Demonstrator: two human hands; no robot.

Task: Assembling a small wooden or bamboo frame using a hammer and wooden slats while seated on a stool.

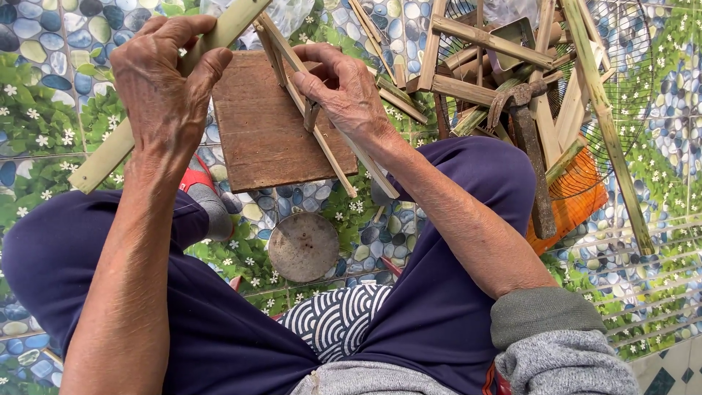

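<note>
The left hand (pixel 164 91) was closed around a long, flat, pale green bamboo strip (pixel 102 157) running from near left to far centre; the right hand (pixel 344 88) pinched thin pale bamboo sticks (pixel 329 150) joined as a small frame, over a square brown wooden board (pixel 267 128) lying on the pebble-and-leaf patterned floor (pixel 44 95). The frame looked only partly assembled, its stick ends loose; a finished-looking slatted bamboo structure (pixel 468 66) stood at the far right, a rusty claw hammer (pixel 530 146) leaning against it; a dull round metal lid (pixel 303 246) lay nearer.
</note>
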